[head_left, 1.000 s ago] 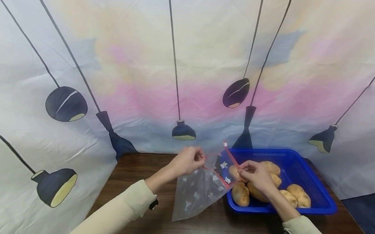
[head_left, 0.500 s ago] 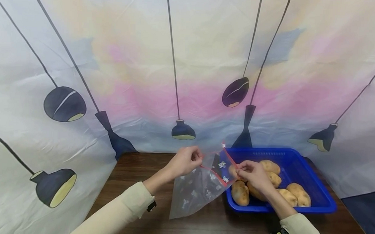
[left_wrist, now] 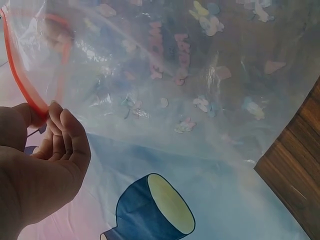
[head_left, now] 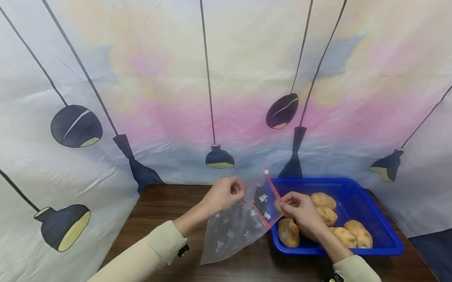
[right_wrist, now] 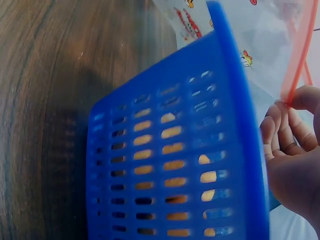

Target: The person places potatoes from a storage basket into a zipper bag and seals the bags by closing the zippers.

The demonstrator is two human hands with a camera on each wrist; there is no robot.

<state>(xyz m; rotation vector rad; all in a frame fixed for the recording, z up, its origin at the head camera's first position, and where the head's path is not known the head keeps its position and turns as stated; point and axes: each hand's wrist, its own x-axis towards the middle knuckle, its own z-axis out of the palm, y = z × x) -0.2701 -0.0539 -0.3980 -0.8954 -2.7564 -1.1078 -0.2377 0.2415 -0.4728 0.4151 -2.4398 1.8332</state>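
Note:
A clear zip bag (head_left: 230, 236) with a red zip edge and small printed figures hangs between my two hands, its mouth spread apart. My left hand (head_left: 224, 194) pinches the red edge on the left side; in the left wrist view the thumb and fingers of that hand (left_wrist: 50, 155) grip the strip. On the other side, my right hand (head_left: 300, 208) pinches the opposite red edge, above the front left of a blue basket (head_left: 391, 229). Several potatoes (head_left: 288, 232) lie in the basket. The right wrist view shows the right hand (right_wrist: 295, 135) beside the basket's rim.
The basket stands at the right of a dark wooden table (head_left: 164, 209). Behind the table hangs a cloth backdrop (head_left: 174, 126) printed with lamps. A white slider (head_left: 266, 171) sits at the far end of the red zip.
The bag and the right hand have shifted slightly left in the head view, which has itself moved a little. Both hands still pinch the bag's edges.

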